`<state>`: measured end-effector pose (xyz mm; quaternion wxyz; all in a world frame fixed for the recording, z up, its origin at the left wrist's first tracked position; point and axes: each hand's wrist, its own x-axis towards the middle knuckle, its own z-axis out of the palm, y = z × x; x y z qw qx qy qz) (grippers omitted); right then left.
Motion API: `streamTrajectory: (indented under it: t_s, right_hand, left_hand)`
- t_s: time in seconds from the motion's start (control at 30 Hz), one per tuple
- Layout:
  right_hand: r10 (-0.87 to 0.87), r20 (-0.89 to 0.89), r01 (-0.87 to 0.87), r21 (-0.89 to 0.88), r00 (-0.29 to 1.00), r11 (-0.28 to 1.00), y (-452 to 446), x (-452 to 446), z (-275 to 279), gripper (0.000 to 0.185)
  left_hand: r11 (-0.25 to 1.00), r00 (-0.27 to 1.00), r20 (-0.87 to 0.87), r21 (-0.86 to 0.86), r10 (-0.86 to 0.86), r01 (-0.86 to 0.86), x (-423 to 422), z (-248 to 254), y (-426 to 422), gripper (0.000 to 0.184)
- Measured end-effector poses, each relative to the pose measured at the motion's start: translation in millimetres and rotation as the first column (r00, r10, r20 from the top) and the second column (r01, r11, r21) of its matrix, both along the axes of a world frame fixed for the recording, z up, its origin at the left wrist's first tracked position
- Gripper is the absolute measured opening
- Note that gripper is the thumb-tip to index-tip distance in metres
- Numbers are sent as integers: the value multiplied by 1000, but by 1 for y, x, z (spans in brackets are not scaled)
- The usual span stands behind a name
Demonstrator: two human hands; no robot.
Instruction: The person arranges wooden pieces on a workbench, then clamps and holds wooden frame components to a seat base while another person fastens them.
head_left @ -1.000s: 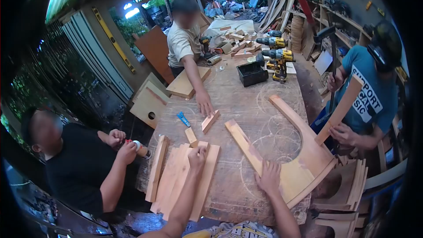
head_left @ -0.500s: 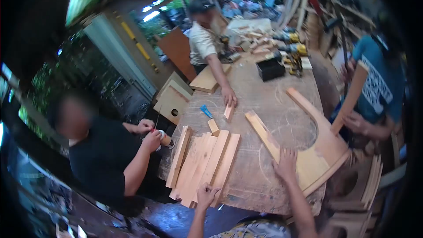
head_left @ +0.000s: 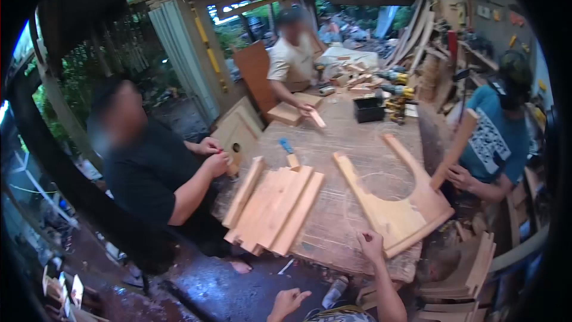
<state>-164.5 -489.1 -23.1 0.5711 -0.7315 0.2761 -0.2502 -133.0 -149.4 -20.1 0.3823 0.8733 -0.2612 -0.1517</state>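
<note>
My left hand (head_left: 289, 302) is low in front of me, off the table's near edge, with nothing visible in it and its thumb apart from loosely bent fingers. Over the table edge, beside the near corner of the U-shaped wooden frame (head_left: 398, 219), my right hand (head_left: 370, 244) is raised with curled fingers and nothing visible in them. Left of it, several wooden boards (head_left: 271, 206) lie side by side, with a longer strip (head_left: 244, 192) at their left. A small wood block (head_left: 292, 160) and a blue tool (head_left: 285, 145) lie beyond the boards.
A co-worker in black (head_left: 156, 170) at the left holds a small item. Across the wooden table (head_left: 333, 226), another (head_left: 292, 62) holds a wood piece (head_left: 317, 118). The co-worker in teal (head_left: 497, 137) grips an upright bar (head_left: 456, 149). A black bin (head_left: 368, 110) and drills (head_left: 398, 90) stand farther back.
My left hand has left the boards and dropped off the table edge. My right hand has lifted off the frame and curled. The far co-worker has picked up the wood piece and drawn it back.
</note>
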Motion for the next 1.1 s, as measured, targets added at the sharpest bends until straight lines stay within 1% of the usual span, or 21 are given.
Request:
streamTrajectory:
  t_s: [0.03, 0.07, 0.1, 0.13, 0.2, 0.23, 0.3, 0.33, 0.37, 0.4, 0.43, 0.47, 0.5, 0.53, 0.6, 0.77, 0.83, 0.9, 0.97, 1.03, 1.1]
  right_hand:
    - [-31, -18, 30, -37, 999, 999, -11, -20, 4, 13]
    - [-95, 136, 46, 322, 986, 946, -26, -30, 12, 15]
    - [-165, 257, -38, 637, 952, 770, -38, -28, 26, 17]
    - [-105, 253, -73, 606, 962, 792, -48, -34, 42, 17]
    - [-457, 589, -339, 786, 667, 518, -67, -66, 79, 24]
    - [-469, 760, -512, 650, 449, 562, -69, -75, 97, 25]
    - [-141, 902, -679, 402, 408, 614, -93, -68, 86, 27]
    - [95, 706, -512, 407, 701, 756, -92, -51, 76, 34]
    - [241, 366, -364, 317, 899, 876, -83, -30, 64, 40]
    - [328, -13, -327, -137, 944, 935, -65, -14, 47, 46]
    - [197, -382, -393, -545, 903, 741, -46, -6, 29, 52]
    - [145, -428, -414, -643, 892, 644, -27, -13, 13, 57]
    - [80, -459, -428, -732, 885, 530, -11, -22, -2, 61]
    - [68, -447, -411, -739, 892, 535, -2, -33, -22, 61]
    - [-8, -217, -197, -898, 976, 394, 7, -49, -61, 58]
    - [36, -207, -192, -810, 978, 554, 5, -54, -59, 52]
    - [94, -223, -232, -750, 970, 620, 4, -58, -44, 49]
    - [58, -120, -133, -849, 991, 511, 6, -53, -56, 46]
    - [60, -88, -106, -826, 994, 554, 20, -41, -59, 45]
    - [43, -123, -127, -822, 991, 555, 5, -60, -52, 47]
    - [39, -193, -184, -833, 981, 521, 4, -59, -55, 52]
  left_hand:
    - [998, 999, -18, 43, -46, 47, -19, 3, 6, 44]
    - [999, 998, -45, -10, -35, 35, -39, 8, 11, 37]
    - [998, 998, -67, -64, 15, -19, -61, 12, 16, 30]
    - [994, 998, -1, -82, 70, -70, -77, 22, 16, 35]
    - [992, 997, 15, -103, 70, -68, -93, 12, 22, 35]
    - [995, 999, 26, -95, 31, -29, -99, 11, 27, 34]
    - [995, 998, 62, -104, 10, -3, -111, 13, 28, 29]
    - [994, 1000, -9, -107, 1, -2, -112, 6, 29, 32]
    - [995, 997, -76, -104, -7, -1, -112, 2, 32, 35]
    - [995, 997, -61, -87, -47, 41, -116, 0, 36, 30]
    - [997, 997, -64, -69, -50, 46, -125, -3, 39, 30]
    - [995, 998, -48, -99, -31, 26, -132, -5, 39, 30]
    - [991, 1000, -22, -137, -14, 11, -132, -5, 40, 30]
    - [994, 1000, -24, -107, -10, 7, -136, 2, 40, 28]
    - [994, 997, -73, -110, 16, -24, -137, -5, 42, 30]
    - [995, 980, -177, -8, 93, -96, -164, -22, 55, 37]
    - [995, 986, -156, -69, 67, -78, -167, -26, 51, 37]
    - [990, 977, -205, -109, 64, -88, -168, -23, 50, 36]
    - [993, 996, -92, -112, 20, -30, -162, -21, 50, 34]
    - [986, 988, -150, -155, 42, -66, -161, -24, 47, 34]
    - [997, 997, -73, -69, 26, -31, -156, -6, 45, 36]
